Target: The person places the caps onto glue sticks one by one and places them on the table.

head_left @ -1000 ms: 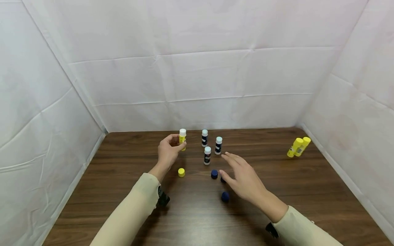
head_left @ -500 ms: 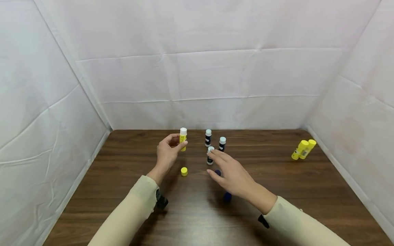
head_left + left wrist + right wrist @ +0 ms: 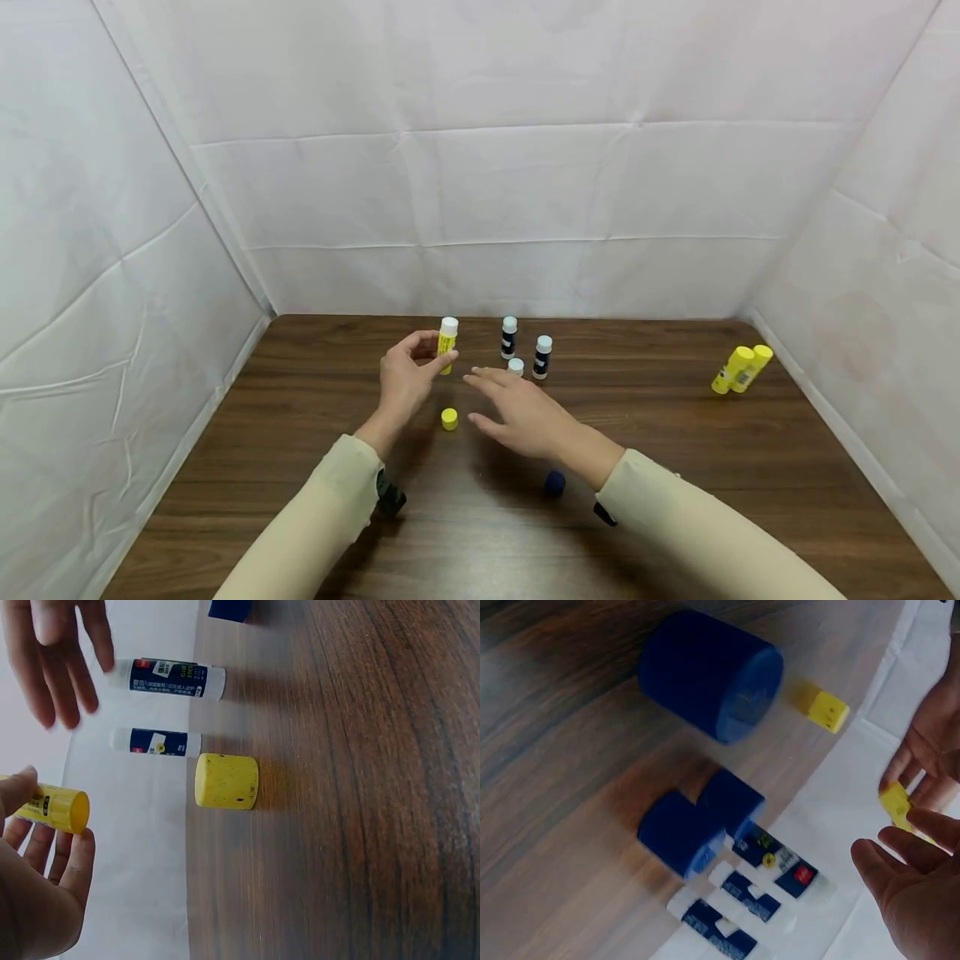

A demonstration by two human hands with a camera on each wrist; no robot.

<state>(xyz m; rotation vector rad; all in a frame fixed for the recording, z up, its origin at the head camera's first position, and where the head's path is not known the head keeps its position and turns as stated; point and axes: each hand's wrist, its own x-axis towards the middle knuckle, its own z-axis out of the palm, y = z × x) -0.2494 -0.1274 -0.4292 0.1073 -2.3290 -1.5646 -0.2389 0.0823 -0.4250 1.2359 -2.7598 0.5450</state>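
My left hand (image 3: 405, 375) pinches a yellow glue stick (image 3: 447, 337) upright between thumb and fingers, its white end on top. The glue stick's yellow cap (image 3: 449, 419) stands on the table just in front of it. My right hand (image 3: 528, 417) hovers right of the cap with fingers extended and nothing in them. Behind it are dark blue glue sticks (image 3: 542, 358), uncapped and upright, one of them partly covered by my right hand. A dark blue cap (image 3: 555, 483) lies below the right wrist; two more blue caps (image 3: 679, 832) show in the right wrist view.
Two yellow glue sticks (image 3: 731, 371) stand together at the far right of the brown wooden table (image 3: 637, 392). White cloth walls (image 3: 525, 183) enclose the table at the back and on both sides.
My right hand has moved left from beside the blue glue sticks towards the yellow one, passing in front of the nearest blue stick. My left hand keeps holding the yellow glue stick. The view has shifted slightly.
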